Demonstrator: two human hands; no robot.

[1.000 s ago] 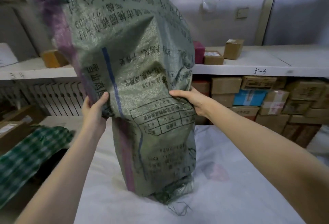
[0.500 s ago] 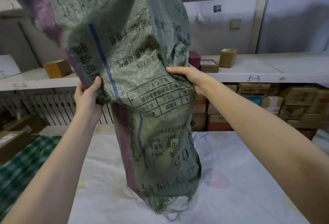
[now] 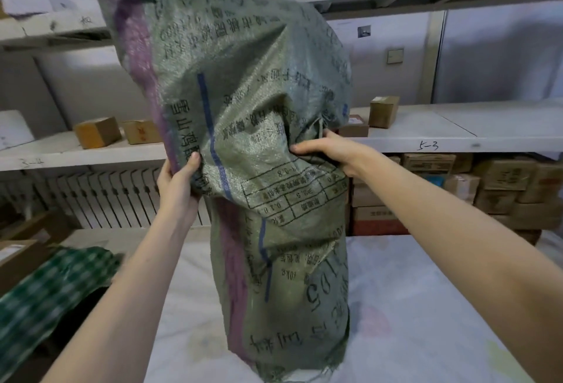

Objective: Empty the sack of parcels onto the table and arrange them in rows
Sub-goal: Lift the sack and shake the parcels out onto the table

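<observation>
A green woven sack (image 3: 243, 114) with black print and a purple stripe hangs upside down over the white-covered table (image 3: 411, 306). Its frayed open mouth points down and rests on or just above the cloth. My left hand (image 3: 179, 183) grips the sack's left edge at mid height. My right hand (image 3: 329, 151) grips a bunched fold on its right side. The sack bulges above my hands. No parcels are visible on the table; whatever is inside is hidden by the fabric.
Shelving (image 3: 457, 136) behind the table carries a few small cardboard boxes (image 3: 383, 111); many cartons (image 3: 502, 184) are stacked beneath it. A green checked cloth (image 3: 45, 297) and a brown box (image 3: 18, 257) lie at the left.
The sack has come down a little, so its mouth now sits at the table again. Both hands keep their grips on its sides.
</observation>
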